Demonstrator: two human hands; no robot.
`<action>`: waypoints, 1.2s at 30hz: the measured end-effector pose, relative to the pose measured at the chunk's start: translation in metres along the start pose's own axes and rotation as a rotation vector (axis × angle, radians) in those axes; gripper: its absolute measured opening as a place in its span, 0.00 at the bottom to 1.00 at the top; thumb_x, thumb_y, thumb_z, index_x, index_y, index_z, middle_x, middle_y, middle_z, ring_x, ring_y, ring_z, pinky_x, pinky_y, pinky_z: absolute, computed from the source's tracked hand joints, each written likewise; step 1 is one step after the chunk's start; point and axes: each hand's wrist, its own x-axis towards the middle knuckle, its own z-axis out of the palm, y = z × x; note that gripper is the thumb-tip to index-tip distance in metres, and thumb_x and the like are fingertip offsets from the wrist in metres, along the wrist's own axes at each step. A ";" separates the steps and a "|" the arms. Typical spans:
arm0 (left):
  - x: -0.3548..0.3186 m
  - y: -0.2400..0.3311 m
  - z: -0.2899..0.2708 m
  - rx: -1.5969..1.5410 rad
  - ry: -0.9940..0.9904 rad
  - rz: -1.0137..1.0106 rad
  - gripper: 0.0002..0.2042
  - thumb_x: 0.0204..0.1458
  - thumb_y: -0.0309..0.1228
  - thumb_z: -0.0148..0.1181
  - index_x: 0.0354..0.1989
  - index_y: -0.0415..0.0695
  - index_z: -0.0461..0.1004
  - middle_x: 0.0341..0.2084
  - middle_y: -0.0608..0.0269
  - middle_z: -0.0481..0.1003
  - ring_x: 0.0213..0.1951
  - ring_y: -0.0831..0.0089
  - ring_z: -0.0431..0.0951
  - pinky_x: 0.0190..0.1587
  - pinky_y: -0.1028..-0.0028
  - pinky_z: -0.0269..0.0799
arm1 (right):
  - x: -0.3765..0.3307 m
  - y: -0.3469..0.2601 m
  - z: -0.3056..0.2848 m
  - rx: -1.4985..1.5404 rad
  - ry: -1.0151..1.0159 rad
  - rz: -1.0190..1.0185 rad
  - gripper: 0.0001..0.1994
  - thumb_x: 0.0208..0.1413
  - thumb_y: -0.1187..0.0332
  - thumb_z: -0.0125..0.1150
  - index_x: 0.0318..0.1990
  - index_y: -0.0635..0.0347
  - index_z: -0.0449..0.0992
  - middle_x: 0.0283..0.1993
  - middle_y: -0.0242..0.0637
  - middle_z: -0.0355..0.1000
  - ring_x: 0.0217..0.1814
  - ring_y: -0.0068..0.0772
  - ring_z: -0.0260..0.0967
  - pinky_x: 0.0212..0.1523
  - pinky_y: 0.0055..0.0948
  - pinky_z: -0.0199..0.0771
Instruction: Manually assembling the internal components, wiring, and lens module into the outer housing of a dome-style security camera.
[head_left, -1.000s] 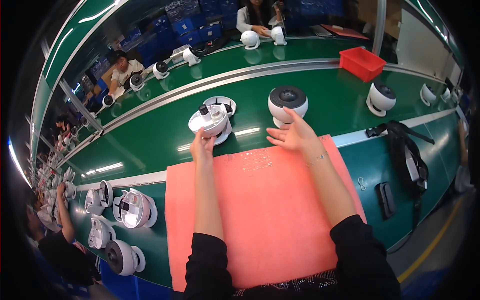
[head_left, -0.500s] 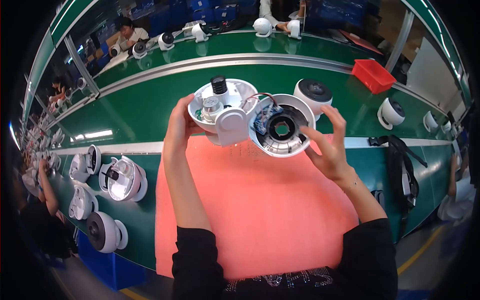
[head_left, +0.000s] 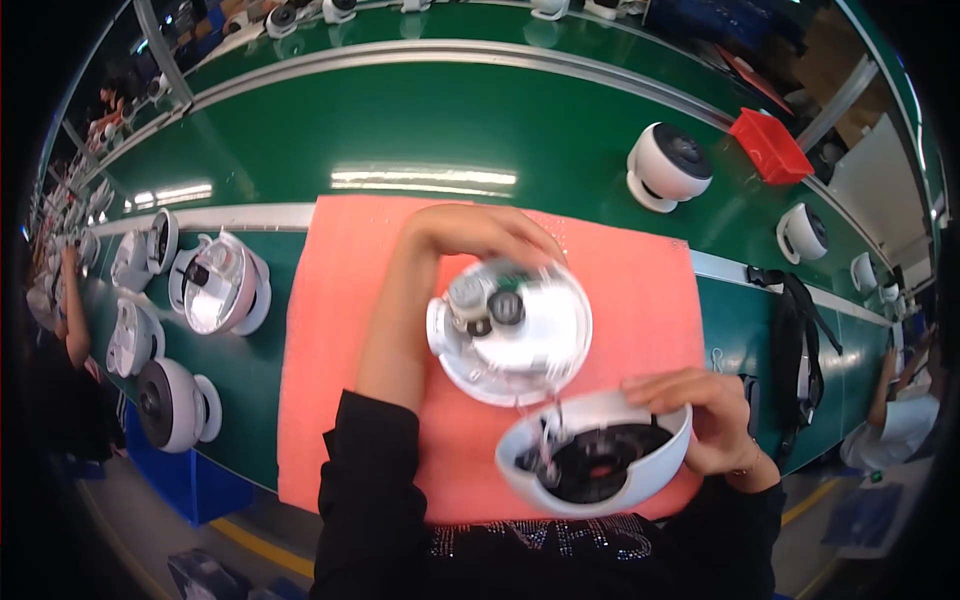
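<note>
Over the pink foam mat, the two halves of a round white camera housing lie apart, joined by thin wires [head_left: 540,402]. My left hand [head_left: 488,234] is curled over the far rim of the bowl-shaped half [head_left: 535,340], partly blurred. Inside that half, a black cylinder and a silvery round part show. Nearer to me, my right hand [head_left: 705,408] grips the right edge of the other half, a white shell [head_left: 648,478] with a dark ring inside. This shell is tilted, its inner side facing up; my right fingertips lie on its upper rim.
The pink foam mat [head_left: 345,350] covers the green bench. Several opened housings [head_left: 228,290] and a closed camera [head_left: 170,405] stand left. More cameras [head_left: 672,165] stand far right near a red bin [head_left: 772,146]. A black strap [head_left: 795,340] lies at the right.
Both halves have come nearer to me over the mat and turned. My right hand, its fingers spread before, now grips the front shell. My left hand has moved to the bowl's far rim.
</note>
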 end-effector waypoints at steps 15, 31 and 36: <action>-0.086 0.021 0.170 0.996 0.896 0.371 0.12 0.39 0.20 0.57 0.36 0.37 0.74 0.47 0.46 0.68 0.50 0.46 0.68 0.44 0.60 0.70 | 0.009 0.020 -0.006 0.773 -0.148 0.472 0.27 0.45 0.74 0.63 0.53 0.69 0.60 0.52 0.43 0.63 0.55 0.34 0.61 0.53 0.33 0.64; -0.092 -0.005 0.207 0.845 1.036 0.129 0.11 0.40 0.29 0.60 0.34 0.42 0.75 0.55 0.34 0.55 0.56 0.34 0.55 0.52 0.51 0.60 | 0.059 0.055 -0.007 0.629 -0.170 0.740 0.16 0.55 0.65 0.52 0.48 0.66 0.65 0.35 0.32 0.70 0.32 0.16 0.68 0.28 0.14 0.69; -0.105 -0.001 0.198 0.335 1.082 0.060 0.10 0.42 0.28 0.60 0.33 0.39 0.74 0.45 0.37 0.68 0.46 0.50 0.72 0.45 0.67 0.70 | 0.065 0.046 -0.011 0.588 -0.219 0.719 0.16 0.55 0.68 0.52 0.49 0.66 0.64 0.38 0.34 0.69 0.37 0.18 0.68 0.34 0.17 0.70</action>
